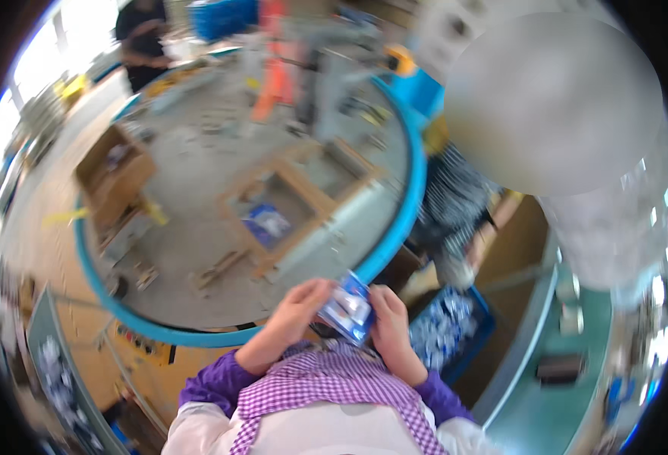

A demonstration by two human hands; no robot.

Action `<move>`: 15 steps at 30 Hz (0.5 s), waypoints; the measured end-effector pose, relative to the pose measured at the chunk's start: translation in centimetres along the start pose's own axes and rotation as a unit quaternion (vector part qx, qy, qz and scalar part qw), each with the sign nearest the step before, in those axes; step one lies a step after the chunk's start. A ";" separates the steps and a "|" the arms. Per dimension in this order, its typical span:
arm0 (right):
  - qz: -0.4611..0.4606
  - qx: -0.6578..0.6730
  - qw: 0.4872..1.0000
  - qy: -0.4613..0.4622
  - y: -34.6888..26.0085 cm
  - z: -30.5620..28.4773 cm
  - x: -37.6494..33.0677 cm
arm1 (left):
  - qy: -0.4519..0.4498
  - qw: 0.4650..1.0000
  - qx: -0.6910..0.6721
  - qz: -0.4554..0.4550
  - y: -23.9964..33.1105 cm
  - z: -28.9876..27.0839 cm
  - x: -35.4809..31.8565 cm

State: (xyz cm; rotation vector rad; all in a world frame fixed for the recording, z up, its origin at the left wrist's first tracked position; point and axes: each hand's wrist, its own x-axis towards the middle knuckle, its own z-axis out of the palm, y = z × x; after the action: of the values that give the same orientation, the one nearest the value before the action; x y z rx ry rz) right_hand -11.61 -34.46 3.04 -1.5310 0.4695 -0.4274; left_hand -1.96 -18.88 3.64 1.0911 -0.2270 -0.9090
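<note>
Blue-and-white packet (348, 309), flat, glossy and rectangular, is pinched by left hand (300, 306) and right hand (389, 321).

Packet (349, 309) between left hand (300, 309), right hand (388, 317); table (186, 186) beyond (carton (108, 199) at left); bin (479, 349) right.

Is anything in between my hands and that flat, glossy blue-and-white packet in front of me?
Nothing visible is in the way. Your left hand grips the flat, glossy blue-and-white packet at its left side. Your right hand is at its right edge, though blur hides whether it grips.
</note>
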 end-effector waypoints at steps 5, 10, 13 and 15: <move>0.135 0.171 0.974 0.057 1.5 -1.3 -0.6 | -0.027 0.999 -0.005 -0.047 0.3 2.7 0.5; 0.166 0.097 0.978 -0.082 1.6 -4.3 -2.2 | -0.004 0.998 0.066 -0.024 -1.4 2.9 1.6; 0.199 0.131 0.970 -0.056 2.9 -5.7 -3.6 | -0.016 0.996 0.071 -0.058 -2.2 3.8 1.9; 0.240 0.227 0.944 -0.018 3.2 -6.6 -4.3 | -0.022 0.995 0.069 -0.076 -3.1 4.0 2.5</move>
State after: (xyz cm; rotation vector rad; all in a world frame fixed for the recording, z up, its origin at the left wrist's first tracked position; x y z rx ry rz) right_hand -18.92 -37.70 0.08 -0.9356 0.6448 -0.1108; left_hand -4.28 -23.82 2.30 1.2290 -0.2478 -1.0659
